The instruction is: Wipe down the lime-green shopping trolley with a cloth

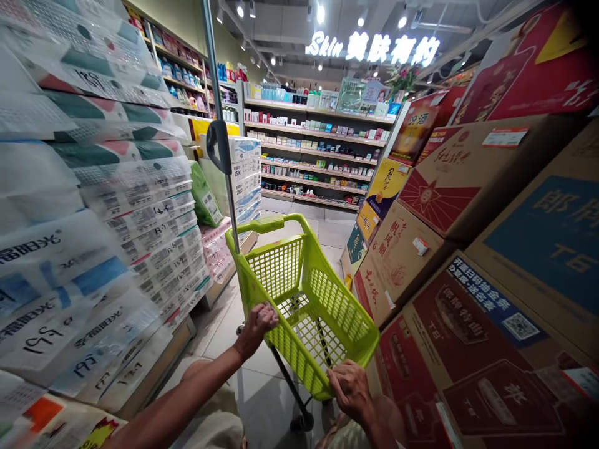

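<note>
A lime-green shopping cart (322, 293) with a lattice basket stands in front of me, turned at an angle in the aisle. No goods show inside the basket. My left hand (257, 321) is closed over its left side rim. At the near right corner, my right hand (349, 385) grips the rim, fingers curled over the edge. A tall metal pole (218, 93) with a dark plastic clip (218, 146) rises from the cart's far left corner. One dark caster (302, 421) shows below the basket.
Stacked tissue packs (154, 218) line the left side on low platforms. Cardboard liquor cartons (421, 206) are piled close along the right. Tiled floor (322, 227) leads ahead to a shelf of small boxed products (318, 143) beneath a lit sign (372, 48).
</note>
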A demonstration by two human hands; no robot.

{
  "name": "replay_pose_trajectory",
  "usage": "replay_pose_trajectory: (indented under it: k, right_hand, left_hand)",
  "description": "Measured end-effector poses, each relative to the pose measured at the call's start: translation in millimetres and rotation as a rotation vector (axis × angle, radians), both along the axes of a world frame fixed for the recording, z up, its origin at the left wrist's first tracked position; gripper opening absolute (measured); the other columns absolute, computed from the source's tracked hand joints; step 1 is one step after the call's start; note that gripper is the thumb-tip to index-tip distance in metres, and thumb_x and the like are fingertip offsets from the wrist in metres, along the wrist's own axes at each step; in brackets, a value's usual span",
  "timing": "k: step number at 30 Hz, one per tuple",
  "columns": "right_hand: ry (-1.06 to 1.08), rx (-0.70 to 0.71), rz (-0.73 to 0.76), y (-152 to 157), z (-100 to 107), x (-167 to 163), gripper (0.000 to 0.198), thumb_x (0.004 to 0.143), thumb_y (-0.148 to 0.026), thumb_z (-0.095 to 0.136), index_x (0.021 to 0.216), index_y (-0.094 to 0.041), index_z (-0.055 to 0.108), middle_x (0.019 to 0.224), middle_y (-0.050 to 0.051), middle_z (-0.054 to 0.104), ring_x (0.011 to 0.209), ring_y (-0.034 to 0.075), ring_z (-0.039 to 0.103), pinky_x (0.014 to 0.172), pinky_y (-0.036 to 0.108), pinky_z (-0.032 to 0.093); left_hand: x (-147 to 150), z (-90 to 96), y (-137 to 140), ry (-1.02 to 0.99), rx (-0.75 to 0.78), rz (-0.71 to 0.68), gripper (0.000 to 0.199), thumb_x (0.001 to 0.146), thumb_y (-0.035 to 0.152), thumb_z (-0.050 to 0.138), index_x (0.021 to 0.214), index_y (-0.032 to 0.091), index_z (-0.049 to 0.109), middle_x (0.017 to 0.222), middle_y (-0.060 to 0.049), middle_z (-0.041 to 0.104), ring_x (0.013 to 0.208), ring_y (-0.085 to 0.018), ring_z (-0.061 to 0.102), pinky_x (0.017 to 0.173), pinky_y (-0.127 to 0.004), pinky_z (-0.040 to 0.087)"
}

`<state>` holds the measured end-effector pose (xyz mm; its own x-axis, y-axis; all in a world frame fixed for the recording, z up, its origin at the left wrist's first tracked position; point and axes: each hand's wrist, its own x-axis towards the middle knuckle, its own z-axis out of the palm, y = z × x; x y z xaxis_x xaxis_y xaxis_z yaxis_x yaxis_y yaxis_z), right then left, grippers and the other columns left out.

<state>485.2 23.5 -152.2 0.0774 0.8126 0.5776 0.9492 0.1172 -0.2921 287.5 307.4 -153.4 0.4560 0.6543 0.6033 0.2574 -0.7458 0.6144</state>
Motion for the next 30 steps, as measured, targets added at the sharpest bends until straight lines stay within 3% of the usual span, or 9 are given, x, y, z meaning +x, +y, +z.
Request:
replay_pose_trajectory:
  k: [5, 9, 15, 20, 22, 26, 30]
  right_hand:
    - [-0.016, -0.030, 0.012, 3.7, 3.5, 0.5, 0.057, 0.110, -0.023, 0.033, 0.058, -0.019, 0.054, 0.056, -0.003, 0.057, 0.052, 0.008, 0.049, 0.068, 0.029, 0.029]
    - [0.017, -0.069, 0.043, 4.3, 4.9, 1.6, 0.058, 0.110, -0.025, 0.032, 0.057, -0.019, 0.051, 0.055, -0.002, 0.055, 0.053, 0.009, 0.048, 0.068, 0.029, 0.028]
    - [0.089, -0.143, 0.065, -0.3, 10.0, 3.0, 0.061, 0.112, -0.034, 0.021, 0.059, -0.020, 0.047, 0.058, -0.001, 0.055, 0.056, 0.012, 0.048, 0.068, 0.031, 0.029]
    - [0.120, -0.143, 0.060, -1.5, 9.9, 1.4, 0.060, 0.112, -0.035, 0.019, 0.059, -0.021, 0.046, 0.059, 0.000, 0.055, 0.057, 0.012, 0.047, 0.069, 0.031, 0.030]
    - [0.124, -0.134, 0.041, -1.7, 9.0, 0.1, 0.060, 0.112, -0.035, 0.019, 0.059, -0.021, 0.045, 0.059, 0.000, 0.055, 0.057, 0.012, 0.048, 0.070, 0.031, 0.030]
    - [0.124, -0.121, -0.006, -0.9, 8.3, -5.0, 0.060, 0.111, -0.033, 0.018, 0.058, -0.021, 0.044, 0.057, 0.000, 0.055, 0.057, 0.012, 0.048, 0.070, 0.031, 0.029]
    - [0.118, -0.093, -0.041, 1.1, 8.0, -10.8, 0.057, 0.110, -0.029, 0.020, 0.059, -0.022, 0.044, 0.057, 0.000, 0.056, 0.055, 0.013, 0.047, 0.068, 0.032, 0.028]
  left_hand:
    - [16.8, -27.8, -34.3, -0.108, 0.095, 0.190, 0.030, 0.096, 0.013, 0.046, 0.121, 0.024, 0.058, 0.122, -0.012, 0.056, 0.123, -0.025, 0.054, 0.109, -0.048, 0.052]
    - [25.7, -48.0, -63.8, -0.105, 0.197, 0.048, 0.029, 0.097, 0.013, 0.048, 0.121, 0.025, 0.059, 0.121, -0.010, 0.056, 0.118, -0.023, 0.057, 0.098, -0.040, 0.056]
    - [40.4, -41.3, -87.9, -0.246, 0.085, 0.276, 0.033, 0.095, 0.012, 0.048, 0.125, 0.025, 0.057, 0.118, -0.011, 0.055, 0.118, -0.025, 0.055, 0.103, -0.046, 0.052]
    - [42.0, -65.4, -151.9, -0.223, 0.059, 0.009, 0.026, 0.099, 0.022, 0.048, 0.121, 0.027, 0.061, 0.117, -0.010, 0.059, 0.116, -0.024, 0.059, 0.095, -0.042, 0.056]
    - [45.9, -64.9, -163.3, -0.279, -0.021, 0.056, 0.020, 0.100, 0.025, 0.047, 0.114, 0.026, 0.061, 0.111, -0.008, 0.060, 0.109, -0.023, 0.061, 0.092, -0.041, 0.057]
    - [57.2, -54.1, -166.5, -0.406, -0.135, 0.298, 0.014, 0.098, 0.028, 0.055, 0.112, 0.025, 0.058, 0.103, -0.006, 0.060, 0.097, -0.021, 0.060, 0.090, -0.039, 0.055]
    - [54.1, -65.1, -181.5, -0.375, -0.104, 0.145, 0.020, 0.098, 0.029, 0.055, 0.117, 0.026, 0.061, 0.103, -0.006, 0.061, 0.095, -0.021, 0.063, 0.087, -0.040, 0.058]
